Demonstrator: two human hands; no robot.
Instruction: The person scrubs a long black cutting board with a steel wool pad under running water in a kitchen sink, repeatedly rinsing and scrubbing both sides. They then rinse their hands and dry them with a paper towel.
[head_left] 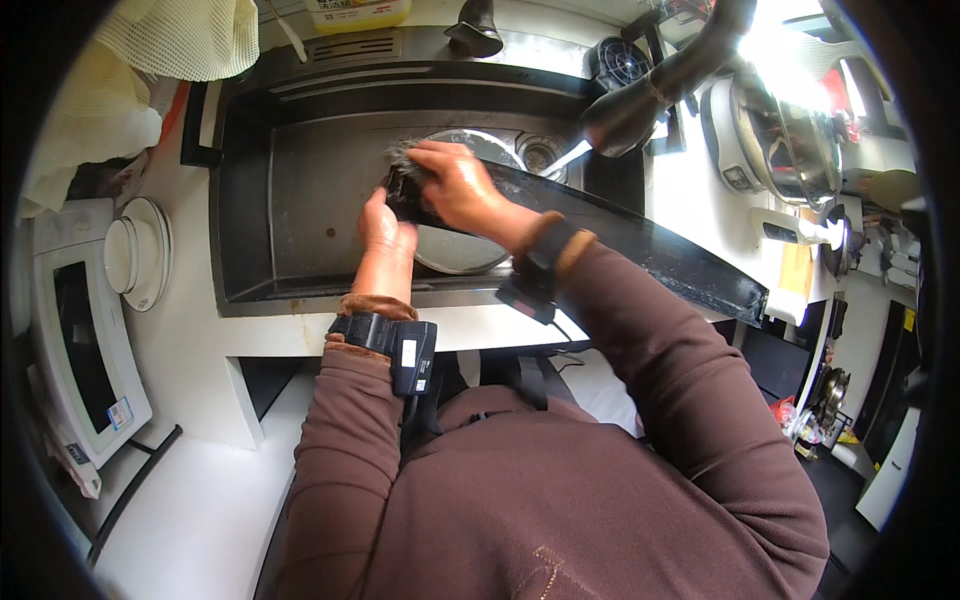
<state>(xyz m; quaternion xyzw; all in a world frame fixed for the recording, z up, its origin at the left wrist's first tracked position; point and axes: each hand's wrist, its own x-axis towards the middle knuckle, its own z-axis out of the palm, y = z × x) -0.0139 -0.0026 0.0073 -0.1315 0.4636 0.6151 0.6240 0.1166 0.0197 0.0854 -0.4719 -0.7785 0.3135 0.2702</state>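
The left hand (387,230) is closed around the left end of a long dark panel (640,232), while the right hand (458,188) grips a grey wiry scourer (403,157) against that same end. The panel slants over the sink (305,190), above a round pale dish (465,252), and its other end reaches past the sink's right front corner. Water (568,160) runs from the faucet (625,122). Scrubbing seems to be underway rather than finished: whitish specks mark the panel's right end, so that stretch probably needs attention, and rinsing looks undone. How clean the left end is, I cannot tell, since the hands cover it
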